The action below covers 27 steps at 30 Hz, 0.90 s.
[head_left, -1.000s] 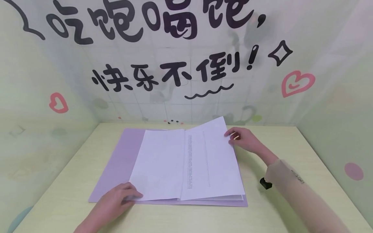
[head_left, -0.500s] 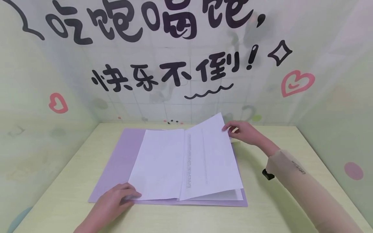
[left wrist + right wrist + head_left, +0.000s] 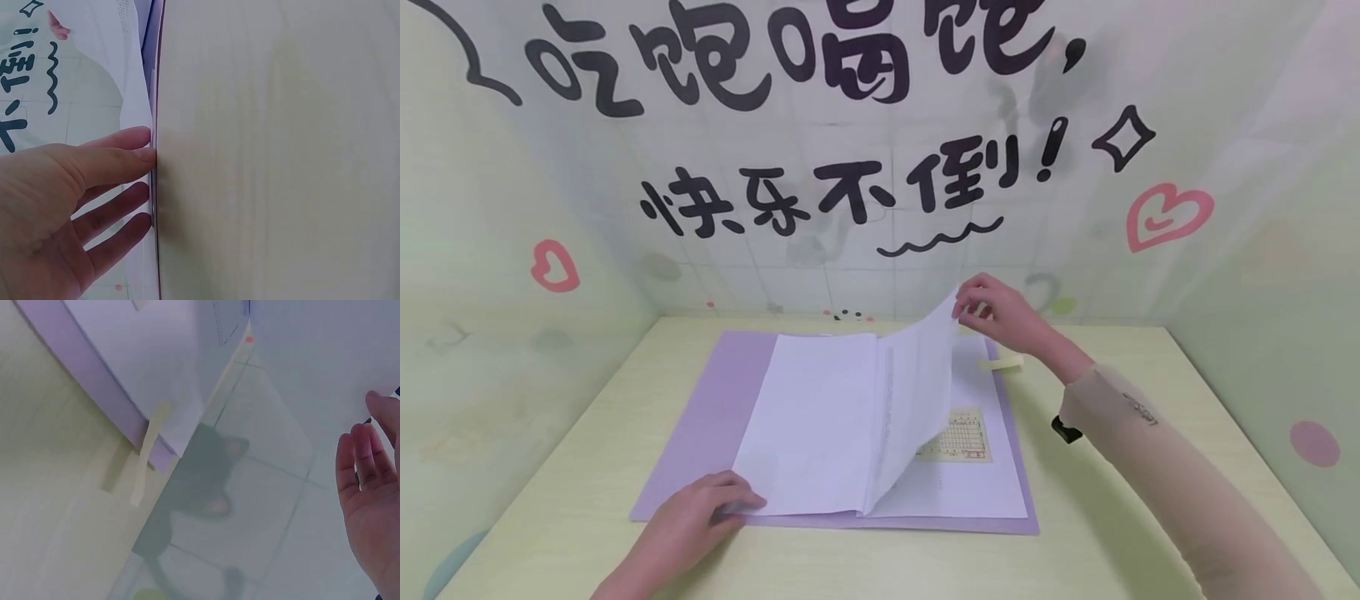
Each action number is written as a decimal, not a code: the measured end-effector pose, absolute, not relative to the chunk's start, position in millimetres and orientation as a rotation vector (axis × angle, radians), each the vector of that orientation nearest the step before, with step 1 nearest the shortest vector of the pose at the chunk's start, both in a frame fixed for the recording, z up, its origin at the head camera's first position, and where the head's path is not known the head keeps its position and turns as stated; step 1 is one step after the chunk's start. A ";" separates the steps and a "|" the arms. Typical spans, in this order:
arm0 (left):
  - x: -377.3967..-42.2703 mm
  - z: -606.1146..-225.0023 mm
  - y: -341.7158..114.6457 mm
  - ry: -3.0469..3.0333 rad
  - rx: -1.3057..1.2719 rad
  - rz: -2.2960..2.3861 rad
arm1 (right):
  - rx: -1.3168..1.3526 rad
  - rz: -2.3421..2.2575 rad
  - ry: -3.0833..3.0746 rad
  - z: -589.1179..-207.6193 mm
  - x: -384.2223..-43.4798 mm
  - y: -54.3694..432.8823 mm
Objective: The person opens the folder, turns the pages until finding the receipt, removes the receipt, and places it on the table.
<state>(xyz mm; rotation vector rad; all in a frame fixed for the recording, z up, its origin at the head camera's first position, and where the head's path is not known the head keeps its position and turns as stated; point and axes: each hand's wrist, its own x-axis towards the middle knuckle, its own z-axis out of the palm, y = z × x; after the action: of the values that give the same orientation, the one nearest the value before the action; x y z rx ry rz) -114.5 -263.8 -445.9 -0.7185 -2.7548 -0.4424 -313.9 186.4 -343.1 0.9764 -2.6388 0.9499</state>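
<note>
A purple folder [image 3: 700, 417] lies open on the table, with white pages inside. The right hand [image 3: 1000, 312] pinches the far outer corner of a printed page [image 3: 917, 392], which stands lifted and bent over toward the spine. In the right wrist view, the same hand [image 3: 372, 487] shows fingers curled near the thumb. Beneath the raised page, a yellowish printed slip [image 3: 973, 437] lies on a white page [image 3: 977, 492]. At the front left corner of the left page [image 3: 812, 417], the left hand [image 3: 700, 512] rests its extended fingers, with the thumb at the folder's front edge [image 3: 154, 187].
A narrow pale yellow tab [image 3: 1002, 364] sticks out past the folder's right edge. The light wooden table [image 3: 1150, 500] meets a patterned wall covering [image 3: 850, 275] at the back, and side panels stand left and right. A black item [image 3: 1066, 429] hangs by the right sleeve [image 3: 1157, 450].
My right hand has moved up and left with the page's corner, bending the page toward the spine. The yellowish slip underneath has come into view. My left hand has stayed in place.
</note>
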 end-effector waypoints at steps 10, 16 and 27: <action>-113.2 -451.2 -266.6 -2.693 -0.705 -0.573 | 1.099 0.860 -2.553 -326.5 -324.6 162.6; -115.6 -455.2 -266.6 -2.675 -0.705 -0.629 | 1.134 0.905 -2.608 -314.8 -331.9 148.5; -109.7 -450.5 -259.3 -2.710 -0.567 -0.616 | 1.162 0.948 -2.639 -302.0 -336.3 123.3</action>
<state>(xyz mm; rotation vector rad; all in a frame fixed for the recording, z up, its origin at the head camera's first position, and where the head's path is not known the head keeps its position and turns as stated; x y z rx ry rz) -109.7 -259.3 -450.5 -0.5674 -2.7104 -0.6161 -336.3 123.3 -302.0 1.1619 -2.6393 0.9478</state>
